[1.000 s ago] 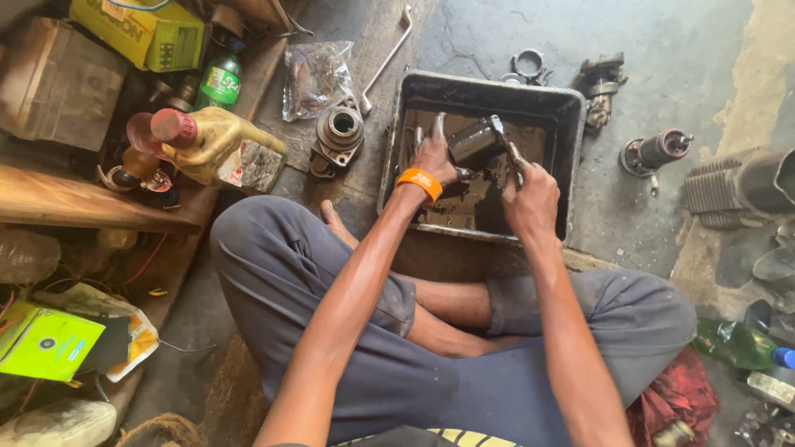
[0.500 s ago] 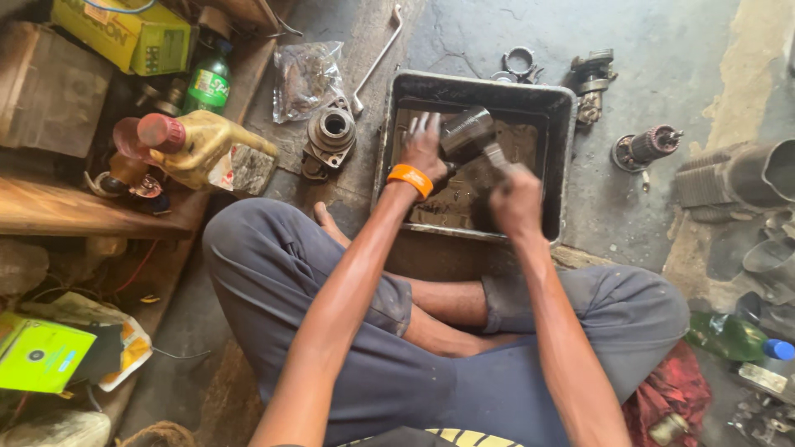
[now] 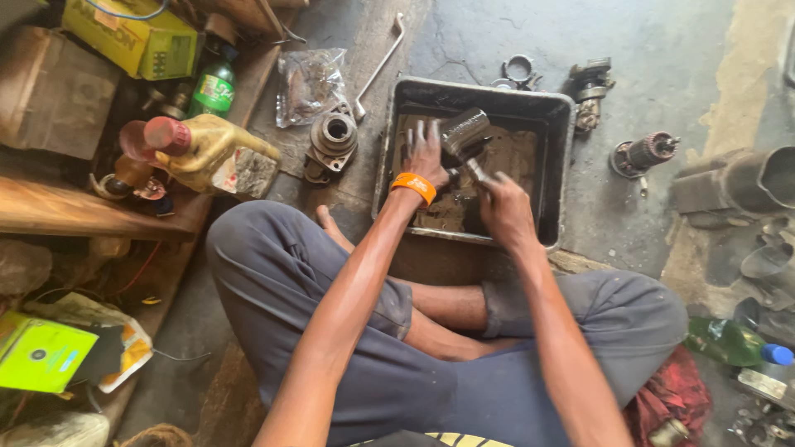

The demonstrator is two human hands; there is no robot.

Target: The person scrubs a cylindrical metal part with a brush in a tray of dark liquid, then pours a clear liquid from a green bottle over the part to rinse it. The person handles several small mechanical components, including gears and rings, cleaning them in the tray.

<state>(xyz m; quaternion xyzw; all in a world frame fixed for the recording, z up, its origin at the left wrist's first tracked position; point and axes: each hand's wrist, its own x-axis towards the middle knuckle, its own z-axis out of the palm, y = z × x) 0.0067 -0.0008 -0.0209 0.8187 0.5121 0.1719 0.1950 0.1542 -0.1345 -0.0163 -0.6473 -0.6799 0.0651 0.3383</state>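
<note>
Holding a metal part (image 3: 464,132) (both hands) over a tray (image 3: 563,165).

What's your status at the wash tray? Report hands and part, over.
Left hand gripping cylindrical metal part over black tray. Right hand shut on thin tool against it. Nothing blocking.

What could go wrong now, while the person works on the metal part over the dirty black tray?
The metal part looks greasy, so it might slip from the left hand and drop into the black tray, splashing dirty liquid. The thin tool in the right hand could skid toward the left fingers. Loose parts such as the round housing lie close to the knee and may be knocked.
</note>
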